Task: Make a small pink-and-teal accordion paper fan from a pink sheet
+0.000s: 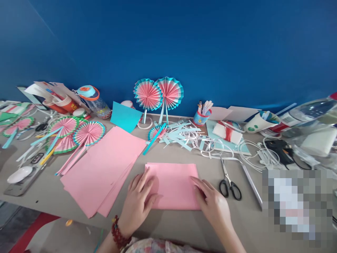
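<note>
A folded pink paper sheet (173,182) lies flat on the grey table (184,225) in front of me. My left hand (139,200) rests on its left edge, fingers stretched out and pressing down. My right hand (213,202) lies on the sheet's right edge, fingers also extended flat. Neither hand grips anything. A beaded bracelet (118,235) circles my left wrist.
A stack of pink sheets (102,172) lies to the left. Black-handled scissors (230,182) sit right of the sheet. Finished paper fans (158,95) lean on the blue wall, more fans (76,131) at left. Paper strips (181,137), a pen cup (201,117), a glue gun (279,147) and cords clutter the back.
</note>
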The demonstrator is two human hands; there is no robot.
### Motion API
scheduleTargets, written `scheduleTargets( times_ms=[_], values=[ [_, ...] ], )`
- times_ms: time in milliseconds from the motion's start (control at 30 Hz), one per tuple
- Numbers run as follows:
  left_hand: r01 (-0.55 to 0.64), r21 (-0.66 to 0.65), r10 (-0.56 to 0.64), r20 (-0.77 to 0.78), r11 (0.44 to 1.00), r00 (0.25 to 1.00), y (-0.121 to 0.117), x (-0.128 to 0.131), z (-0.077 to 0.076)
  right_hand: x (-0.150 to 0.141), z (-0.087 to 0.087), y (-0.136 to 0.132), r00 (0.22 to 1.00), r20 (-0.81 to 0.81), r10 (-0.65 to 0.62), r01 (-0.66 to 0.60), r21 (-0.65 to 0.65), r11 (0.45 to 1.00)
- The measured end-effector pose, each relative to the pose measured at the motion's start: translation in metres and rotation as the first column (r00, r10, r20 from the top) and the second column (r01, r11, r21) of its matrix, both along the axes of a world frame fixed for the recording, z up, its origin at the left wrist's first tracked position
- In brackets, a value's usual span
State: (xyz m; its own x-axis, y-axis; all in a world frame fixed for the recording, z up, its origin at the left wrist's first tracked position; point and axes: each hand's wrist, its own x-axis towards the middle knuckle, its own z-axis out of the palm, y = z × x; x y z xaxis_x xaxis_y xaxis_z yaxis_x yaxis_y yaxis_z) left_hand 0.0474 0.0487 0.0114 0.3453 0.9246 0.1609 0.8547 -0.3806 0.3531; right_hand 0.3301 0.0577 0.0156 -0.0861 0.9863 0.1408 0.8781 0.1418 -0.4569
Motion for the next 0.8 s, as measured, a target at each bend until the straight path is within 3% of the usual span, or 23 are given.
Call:
scheduleTargets(
  times_ms=[467,800],
  values=[
    [0.037,0.025,-0.038,0.044,0.999,0.998,0.001,-0.001,-0.002,0.005,-0.006,-0.005,1.000,-0.021,-0.020,0.019,-0.015,1.000],
    [0.092,0.007,-0.092,-0.006,0.996,0.996,0.005,0.000,0.005,0.012,-0.006,-0.008,0.985,-0.170,-0.010,0.001,-0.055,0.998]
  ],
)
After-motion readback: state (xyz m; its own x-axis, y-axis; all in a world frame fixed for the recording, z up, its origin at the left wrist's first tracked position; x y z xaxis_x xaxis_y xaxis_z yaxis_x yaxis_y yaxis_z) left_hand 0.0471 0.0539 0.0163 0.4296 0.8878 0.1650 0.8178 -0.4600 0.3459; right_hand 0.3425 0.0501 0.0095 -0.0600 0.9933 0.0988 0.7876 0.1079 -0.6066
